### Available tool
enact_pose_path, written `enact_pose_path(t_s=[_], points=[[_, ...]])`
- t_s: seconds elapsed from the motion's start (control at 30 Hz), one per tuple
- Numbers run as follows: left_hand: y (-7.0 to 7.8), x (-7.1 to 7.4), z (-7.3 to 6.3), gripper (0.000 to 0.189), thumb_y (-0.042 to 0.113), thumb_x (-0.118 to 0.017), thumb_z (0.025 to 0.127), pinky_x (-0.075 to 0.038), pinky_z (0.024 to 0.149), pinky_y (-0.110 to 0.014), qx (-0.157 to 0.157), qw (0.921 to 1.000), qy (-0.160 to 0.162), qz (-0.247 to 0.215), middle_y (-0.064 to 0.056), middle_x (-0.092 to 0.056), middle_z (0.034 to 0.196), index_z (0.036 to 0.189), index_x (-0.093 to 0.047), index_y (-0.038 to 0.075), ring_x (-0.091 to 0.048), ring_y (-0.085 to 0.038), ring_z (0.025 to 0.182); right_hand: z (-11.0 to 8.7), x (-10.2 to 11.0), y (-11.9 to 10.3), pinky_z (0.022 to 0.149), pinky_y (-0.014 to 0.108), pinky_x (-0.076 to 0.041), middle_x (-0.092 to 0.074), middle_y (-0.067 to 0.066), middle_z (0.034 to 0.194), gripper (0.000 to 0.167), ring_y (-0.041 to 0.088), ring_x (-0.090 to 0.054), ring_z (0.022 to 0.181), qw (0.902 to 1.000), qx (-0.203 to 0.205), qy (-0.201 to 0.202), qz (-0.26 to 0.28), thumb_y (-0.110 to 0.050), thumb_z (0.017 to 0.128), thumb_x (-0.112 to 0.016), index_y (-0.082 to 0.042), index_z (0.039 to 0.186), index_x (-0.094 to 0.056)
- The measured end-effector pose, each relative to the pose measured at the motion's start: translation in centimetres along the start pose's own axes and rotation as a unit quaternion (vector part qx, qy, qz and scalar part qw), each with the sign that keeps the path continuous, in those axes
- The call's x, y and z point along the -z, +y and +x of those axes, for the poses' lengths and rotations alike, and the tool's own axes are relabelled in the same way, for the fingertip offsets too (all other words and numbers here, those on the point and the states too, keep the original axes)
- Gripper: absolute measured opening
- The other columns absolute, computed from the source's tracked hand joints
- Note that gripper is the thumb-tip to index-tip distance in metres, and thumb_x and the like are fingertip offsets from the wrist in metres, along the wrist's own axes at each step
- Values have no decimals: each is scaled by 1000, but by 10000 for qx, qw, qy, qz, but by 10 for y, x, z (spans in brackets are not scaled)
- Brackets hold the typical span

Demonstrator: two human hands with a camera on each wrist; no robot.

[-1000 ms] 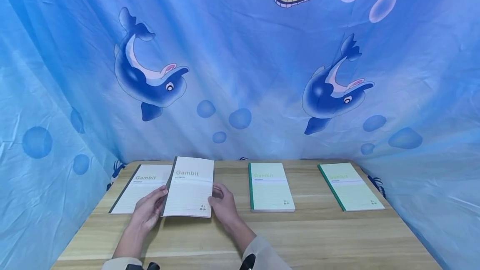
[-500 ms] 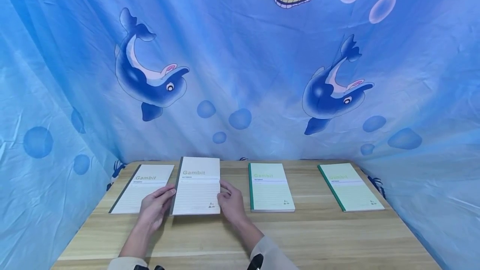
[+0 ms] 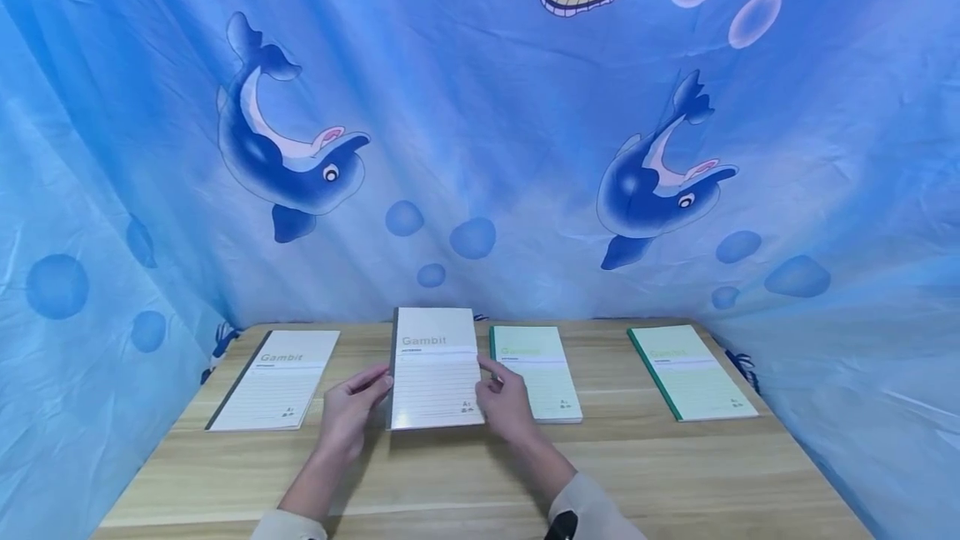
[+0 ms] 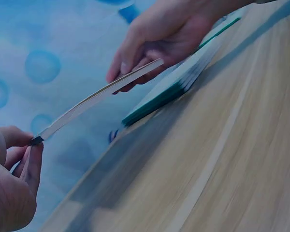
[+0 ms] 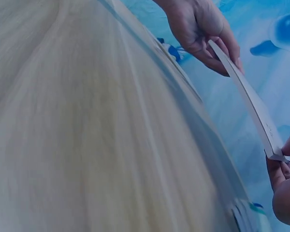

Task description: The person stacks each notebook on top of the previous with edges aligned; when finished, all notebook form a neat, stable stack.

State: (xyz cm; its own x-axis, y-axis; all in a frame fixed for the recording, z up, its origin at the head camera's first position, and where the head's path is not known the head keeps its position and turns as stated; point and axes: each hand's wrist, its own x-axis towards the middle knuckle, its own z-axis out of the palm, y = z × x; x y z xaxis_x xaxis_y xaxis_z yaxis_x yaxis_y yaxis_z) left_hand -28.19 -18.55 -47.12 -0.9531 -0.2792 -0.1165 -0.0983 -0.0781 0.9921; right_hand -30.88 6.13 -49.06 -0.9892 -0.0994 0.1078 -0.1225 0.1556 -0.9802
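Gambit notebook (image 3: 435,386) is held above a wood-grained table (image 3: 675,473) before a blue dolphin-print curtain (image 3: 480,123). At left lies a white notebook (image 3: 277,390); next, the left hand (image 3: 347,415) clamps the held one's dark spine between thumb and fingers. Its white, ruled cover bows slightly; the right hand (image 3: 506,408) pinches the opposite edge. Two green-spined notebooks (image 3: 693,382) lie rightward.

Bright and even light in the head view, soft shadows on the tabletop (image 3: 435,490), whitish shine on folds of the curtain (image 3: 480,157), both wrist views dimmer, tabletop blurred in the right one
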Motion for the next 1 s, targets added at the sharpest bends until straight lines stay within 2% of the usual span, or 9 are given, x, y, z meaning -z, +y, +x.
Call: enact_pose_path(t_s=[0.1,0.17,0.2,0.33,0.47,0.53,0.67,0.9,1.0], points=[[0,-16,-3,44,8,-75,92,-57,88,-13,-171,9998,-20,88,-19,-67,137,133,-65,-1,-69,-2,101,2,15,-1,62,16,-50,-65,12,134,51,11,-59,81,9993,50,254,-262,-4,94,-58,-12,145,-59],[-1,-27,-3,41,9,-75,92,-58,90,-16,-284,9994,-48,209,-19,-69,135,131,-67,-1,-70,-12,109,3,26,-1,71,17,-53,-67,13,132,49,14,-63,93,9980,166,415,-449,-4,94,-59,-10,142,-62],[-2,-33,-2,40,9,-76,91,-58,92,-18,-339,9990,-50,292,-19,-69,133,129,-69,0,-70,-17,113,4,31,-1,75,17,-54,-69,12,132,47,16,-64,98,9969,214,521,-551,-3,94,-59,-9,140,-63],[-7,-57,1,35,11,-76,91,-58,101,-34,-546,9965,-173,614,-18,-72,129,124,-72,3,-68,-30,122,8,53,0,80,17,-54,-72,17,124,44,22,-66,104,9932,349,863,-701,1,91,-59,-3,134,-67],[-14,-81,3,32,11,-76,90,-57,104,-42,-660,9939,-332,822,-17,-74,124,121,-74,4,-67,-33,121,11,75,4,86,21,-54,-74,17,122,42,23,-66,106,9885,269,1151,-940,2,90,-58,-2,131,-70],[-17,-92,5,31,10,-76,90,-56,105,-43,-698,9930,-391,864,-16,-75,123,120,-75,4,-67,-33,121,13,84,7,91,26,-53,-74,16,123,42,23,-65,107,9857,180,1253,-1110,1,91,-58,-4,130,-71],[-21,-112,8,30,9,-77,89,-56,104,-44,-796,9909,-509,959,-16,-76,121,118,-75,3,-68,-33,120,14,102,15,93,31,-51,-74,16,125,42,23,-63,107,9818,8,1384,-1304,0,89,-57,-3,129,-71],[-26,-135,10,29,7,-77,88,-60,97,-38,-781,9887,-656,1098,-17,-76,118,117,-75,2,-72,-29,111,13,122,23,88,23,-49,-71,19,130,46,27,-64,114,9816,-285,1437,-1226,2,87,-56,-1,132,-68],[-29,-145,11,29,6,-76,88,-62,90,-35,-724,9886,-696,1125,-17,-76,116,117,-75,2,-72,-27,107,13,129,25,88,25,-49,-71,18,128,47,27,-63,113,9796,-436,1470,-1300,1,87,-56,-3,133,-68]])
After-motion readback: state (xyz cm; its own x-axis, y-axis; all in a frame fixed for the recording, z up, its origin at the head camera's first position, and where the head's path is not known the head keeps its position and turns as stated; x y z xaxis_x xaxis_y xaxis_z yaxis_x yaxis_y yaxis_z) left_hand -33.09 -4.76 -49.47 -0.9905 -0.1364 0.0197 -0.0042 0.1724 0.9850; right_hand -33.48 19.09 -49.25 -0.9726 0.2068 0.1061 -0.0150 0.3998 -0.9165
